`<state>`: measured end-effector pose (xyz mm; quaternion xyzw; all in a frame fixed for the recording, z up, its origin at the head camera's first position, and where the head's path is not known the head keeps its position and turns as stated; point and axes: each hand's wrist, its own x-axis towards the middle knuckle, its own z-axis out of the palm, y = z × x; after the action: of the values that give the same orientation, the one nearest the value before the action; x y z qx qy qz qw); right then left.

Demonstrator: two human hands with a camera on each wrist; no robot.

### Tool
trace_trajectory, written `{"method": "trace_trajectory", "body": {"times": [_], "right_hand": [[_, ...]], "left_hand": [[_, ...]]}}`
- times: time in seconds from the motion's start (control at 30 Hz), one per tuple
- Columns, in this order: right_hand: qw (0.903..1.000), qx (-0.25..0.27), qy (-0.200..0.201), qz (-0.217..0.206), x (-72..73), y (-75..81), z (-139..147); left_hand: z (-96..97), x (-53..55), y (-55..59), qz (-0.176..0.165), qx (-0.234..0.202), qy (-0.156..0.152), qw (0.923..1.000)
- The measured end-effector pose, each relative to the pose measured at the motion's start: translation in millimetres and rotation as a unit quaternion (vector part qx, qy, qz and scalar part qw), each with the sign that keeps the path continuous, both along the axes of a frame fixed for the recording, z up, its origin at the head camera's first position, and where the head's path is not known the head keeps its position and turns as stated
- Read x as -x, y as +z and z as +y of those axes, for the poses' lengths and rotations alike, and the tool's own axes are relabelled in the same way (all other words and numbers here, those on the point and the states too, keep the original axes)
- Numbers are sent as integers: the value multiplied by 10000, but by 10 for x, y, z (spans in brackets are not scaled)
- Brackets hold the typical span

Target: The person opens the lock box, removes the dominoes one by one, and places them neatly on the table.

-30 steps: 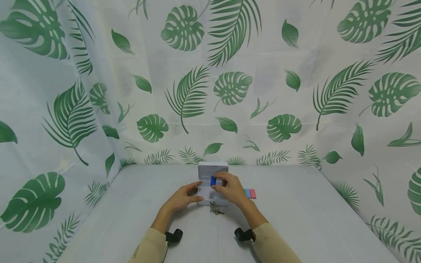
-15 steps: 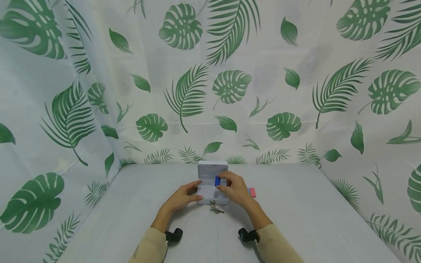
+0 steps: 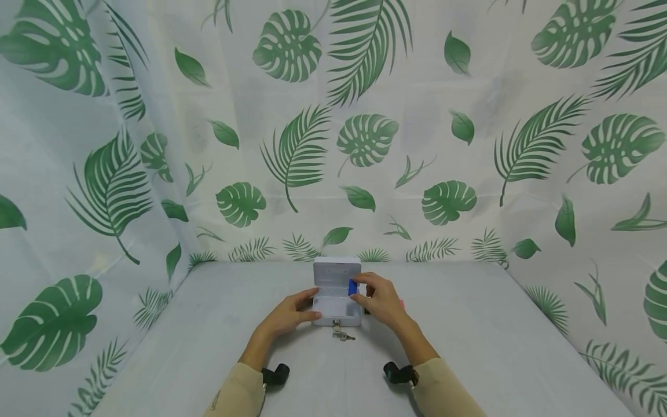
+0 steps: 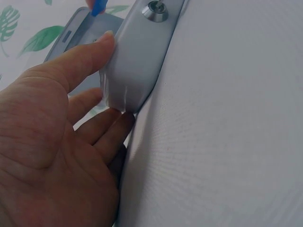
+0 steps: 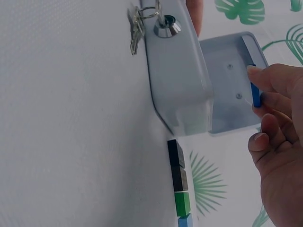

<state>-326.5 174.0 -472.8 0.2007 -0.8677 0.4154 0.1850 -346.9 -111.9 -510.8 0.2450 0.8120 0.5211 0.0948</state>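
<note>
A light grey metal cash box (image 3: 323, 320) stands on the table with its lid (image 3: 337, 275) raised. My left hand (image 3: 290, 313) holds its left end; the thumb (image 4: 102, 49) presses the front rim and the other fingers lie along the side. My right hand (image 3: 381, 300) pinches a small blue block (image 5: 256, 92) between thumb and fingers, above the right part of the box. In the right wrist view the block overlaps the inside of the lid. A key sits in the front lock (image 5: 167, 28), with another key (image 5: 136, 35) hanging from its ring.
To the right of the box, a row of small blocks lies on the table (image 3: 495, 347): black blocks (image 5: 175, 152), a green one (image 5: 182, 204) and a light blue one (image 5: 185, 221). A pink block (image 3: 402, 303) peeks out behind my right hand. Leaf-print cloth walls (image 3: 385, 220) enclose the table.
My right hand has moved to the right with the blue block, from over the box's middle toward its right side, covering more of the block row. My left hand stays on the box.
</note>
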Motion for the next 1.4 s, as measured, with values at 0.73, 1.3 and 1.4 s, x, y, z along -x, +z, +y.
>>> {"method": "trace_trajectory", "body": {"times": [0.73,1.3,1.4], "right_hand": [[9982,-189,-384,-413,11,28,258],[9950,-393,-551,-740,-2,47,461],[9934,-446,-618,-861,-2,50,510]], "left_hand": [[5,-13,11,-55,-23,21,10000],[13,-19,-10,-61,-69,46,9999],[11,-21,-4,-48,-22,67,10000]]}}
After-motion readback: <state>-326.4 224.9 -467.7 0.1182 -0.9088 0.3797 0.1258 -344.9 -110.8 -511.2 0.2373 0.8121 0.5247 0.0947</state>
